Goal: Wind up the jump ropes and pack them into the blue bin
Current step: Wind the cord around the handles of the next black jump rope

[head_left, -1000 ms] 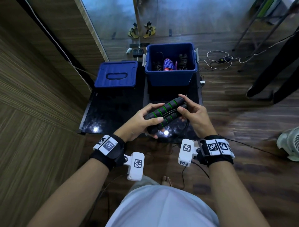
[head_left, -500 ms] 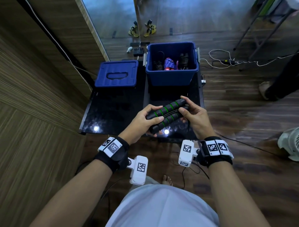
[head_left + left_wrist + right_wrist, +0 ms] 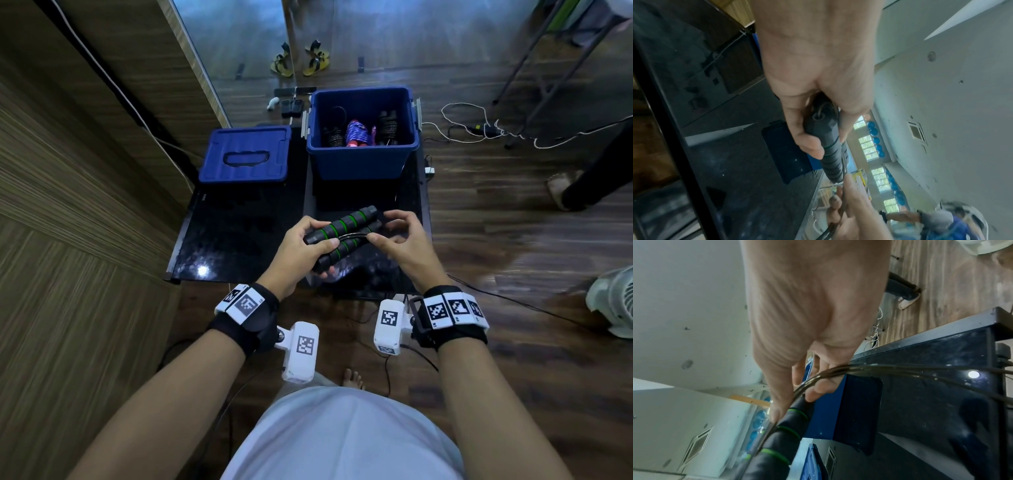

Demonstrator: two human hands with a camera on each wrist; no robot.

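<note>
Jump rope (image 3: 343,236) between both hands

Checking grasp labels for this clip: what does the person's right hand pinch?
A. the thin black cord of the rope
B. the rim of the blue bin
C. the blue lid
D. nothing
A: the right hand pinches the thin black cord lying across the black foam handles with green rings that the left hand grips.

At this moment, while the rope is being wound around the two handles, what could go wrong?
1. The right hand only pinches the thin cord; if it slips, the turns around the handles may spring loose.
2. The left hand grips both handles near one end, so they could splay apart.
3. Loose cord trails over the black table and might snag on its edge.
</note>
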